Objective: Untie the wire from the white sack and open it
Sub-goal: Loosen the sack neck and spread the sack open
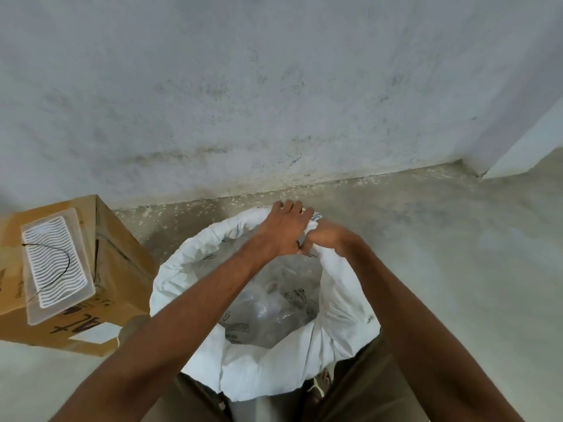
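A cardboard box (122,269) stands on the concrete floor (441,239) near a stained wall (274,86). A clear ribbed plastic tray (54,263) lies on the box.

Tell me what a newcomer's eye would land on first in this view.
First, the white sack in the middle, its mouth rolled wide open over a clear plastic liner. Both hands meet at its far rim: the left hand lies over the edge, the right hand grips the fabric. At left, a cardboard box carries a clear tray with a thin black wire lying on it.
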{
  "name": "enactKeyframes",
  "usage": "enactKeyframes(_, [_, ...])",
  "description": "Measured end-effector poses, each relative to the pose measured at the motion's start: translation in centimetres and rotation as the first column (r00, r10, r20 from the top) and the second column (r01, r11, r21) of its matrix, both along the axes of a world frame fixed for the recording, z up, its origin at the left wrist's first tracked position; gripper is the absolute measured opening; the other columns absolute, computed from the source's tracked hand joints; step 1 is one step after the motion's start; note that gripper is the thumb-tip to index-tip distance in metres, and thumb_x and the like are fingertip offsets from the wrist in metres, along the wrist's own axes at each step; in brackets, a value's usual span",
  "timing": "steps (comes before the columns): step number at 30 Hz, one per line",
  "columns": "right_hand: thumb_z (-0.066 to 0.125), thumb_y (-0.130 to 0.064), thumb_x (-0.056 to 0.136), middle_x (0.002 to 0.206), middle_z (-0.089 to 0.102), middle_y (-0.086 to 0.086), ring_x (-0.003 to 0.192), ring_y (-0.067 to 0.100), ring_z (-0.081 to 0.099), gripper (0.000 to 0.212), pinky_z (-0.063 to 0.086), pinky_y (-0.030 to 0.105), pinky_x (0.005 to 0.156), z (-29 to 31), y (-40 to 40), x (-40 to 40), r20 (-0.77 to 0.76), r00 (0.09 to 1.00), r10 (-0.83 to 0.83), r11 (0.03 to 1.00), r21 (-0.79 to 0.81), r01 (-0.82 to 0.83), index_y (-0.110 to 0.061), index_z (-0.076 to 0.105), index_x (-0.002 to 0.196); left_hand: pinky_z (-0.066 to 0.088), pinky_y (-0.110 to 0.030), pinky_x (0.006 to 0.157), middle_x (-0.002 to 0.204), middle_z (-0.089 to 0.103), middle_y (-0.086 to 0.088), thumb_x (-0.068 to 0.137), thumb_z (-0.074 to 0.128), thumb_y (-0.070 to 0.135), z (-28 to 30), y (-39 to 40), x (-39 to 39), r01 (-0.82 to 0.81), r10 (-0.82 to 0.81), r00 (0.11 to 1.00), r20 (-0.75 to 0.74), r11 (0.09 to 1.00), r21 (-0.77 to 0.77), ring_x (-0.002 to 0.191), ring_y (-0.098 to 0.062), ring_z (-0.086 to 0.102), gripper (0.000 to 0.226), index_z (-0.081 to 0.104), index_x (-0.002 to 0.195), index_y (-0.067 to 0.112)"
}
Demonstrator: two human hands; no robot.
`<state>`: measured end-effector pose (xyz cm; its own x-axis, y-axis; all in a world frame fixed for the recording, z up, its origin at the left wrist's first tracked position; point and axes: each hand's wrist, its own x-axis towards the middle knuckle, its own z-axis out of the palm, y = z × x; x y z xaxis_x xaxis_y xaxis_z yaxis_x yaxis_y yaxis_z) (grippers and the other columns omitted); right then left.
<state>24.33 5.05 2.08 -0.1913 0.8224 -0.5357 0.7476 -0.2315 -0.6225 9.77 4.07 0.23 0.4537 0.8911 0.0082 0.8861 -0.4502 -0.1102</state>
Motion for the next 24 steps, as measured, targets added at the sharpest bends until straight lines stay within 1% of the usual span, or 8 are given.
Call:
enactKeyframes(4, [0.089,-0.010,0.058,0.092,0.065,-0.004,0.084,0.015,0.060,0.045,0.044,0.024,0.065,0.1,0.2,0.3,0.008,0.996,0.091,0.996,-0.016,-0.091,-0.011,0.072,0.100,0.043,-0.037,0.082,0.111,0.066,-0.007,0.074,0.073,0.032,-1.3,0.7,-0.2,-0.039,0.053,0.988,0.148,0.995,-0.091,0.106,-0.030,0.062,0.056,0.054,0.124,0.017])
enactKeyframes(8, [0.086,-0.046,0.053,0.116,0.066,0.000,0.104,0.021,0.064,0.076,0.054,0.034,0.085,-3.0,-2.1,-0.3,0.366,0.930,-0.046,0.938,0.335,-0.086,-0.022,0.061,0.120,0.050,-0.039,0.085,0.117,0.068,-0.007,0.083,0.067,0.032,-0.8,2.1,-0.5,-0.160,0.187,0.977,0.099,0.960,-0.231,0.108,-0.029,0.066,0.039,0.062,0.119,0.018])
enactKeyframes(11, [0.076,-0.042,0.074,0.118,0.062,0.005,0.108,0.030,0.062,0.068,0.051,0.041,0.089,-4.6,-5.2,-0.1,0.473,0.849,-0.234,0.827,0.556,-0.081,-0.017,0.049,0.132,0.053,-0.040,0.083,0.118,0.068,-0.007,0.083,0.068,0.038,-0.8,3.4,-1.0,-0.208,0.265,0.958,0.111,0.906,-0.369,0.105,-0.030,0.067,0.039,0.062,0.116,0.018])
enactKeyframes(14, [0.077,-0.034,0.066,0.100,0.066,0.005,0.092,0.028,0.067,0.053,0.054,0.035,0.072,-5.1,-5.4,0.5,0.312,0.929,-0.199,0.917,0.393,0.065,-0.013,0.060,0.111,0.054,-0.040,0.083,0.117,0.069,-0.010,0.077,0.077,0.029,-0.5,3.9,-1.0,-0.125,0.195,0.974,0.111,0.883,-0.452,0.101,-0.029,0.065,0.039,0.062,0.111,0.018])
enactKeyframes(17, [0.086,-0.024,0.055,0.089,0.063,0.001,0.078,0.018,0.062,0.052,0.048,0.028,0.057,-3.4,-3.7,1.5,0.090,0.992,-0.091,0.986,0.150,0.076,-0.009,0.064,0.100,0.039,-0.046,0.101,0.131,0.050,-0.015,0.073,0.078,0.017,-0.8,2.8,-0.3,-0.007,0.073,0.978,0.195,0.948,-0.319,0.117,-0.033,0.048,0.079,0.039,0.142,0.016])
enactKeyframes(19, [0.089,-0.012,0.062,0.091,0.064,-0.001,0.081,0.014,0.060,0.047,0.046,0.024,0.062,-1.5,-3.0,2.2,-0.058,0.998,-0.007,1.000,-0.012,0.006,-0.012,0.066,0.103,0.039,-0.041,0.098,0.126,0.049,-0.010,0.064,0.080,0.012,-1.3,1.7,0.1,0.175,-0.107,0.949,0.297,0.962,-0.210,0.113,-0.027,0.045,0.088,0.039,0.142,0.016])
enactKeyframes(21, [0.093,-0.015,0.061,0.096,0.070,0.001,0.092,0.019,0.064,0.045,0.051,0.029,0.073,0.1,-2.5,2.6,-0.129,0.990,0.066,0.995,-0.065,-0.074,-0.016,0.071,0.100,0.042,-0.035,0.082,0.115,0.057,-0.007,0.063,0.079,0.011,-1.7,0.9,0.4,0.238,-0.173,0.926,0.337,0.958,-0.162,0.105,-0.025,0.050,0.072,0.051,0.130,0.012])
enactKeyframes(24, [0.095,-0.027,0.059,0.093,0.069,-0.004,0.092,0.015,0.064,0.042,0.050,0.029,0.077,0.0,-2.7,2.6,-0.070,0.989,0.128,0.991,-0.039,-0.131,-0.020,0.071,0.093,0.046,-0.033,0.067,0.094,0.069,-0.002,0.074,0.071,0.021,-1.0,0.4,1.3,0.093,-0.070,0.980,0.188,0.989,-0.113,0.092,-0.024,0.065,0.028,0.065,0.101,0.018])
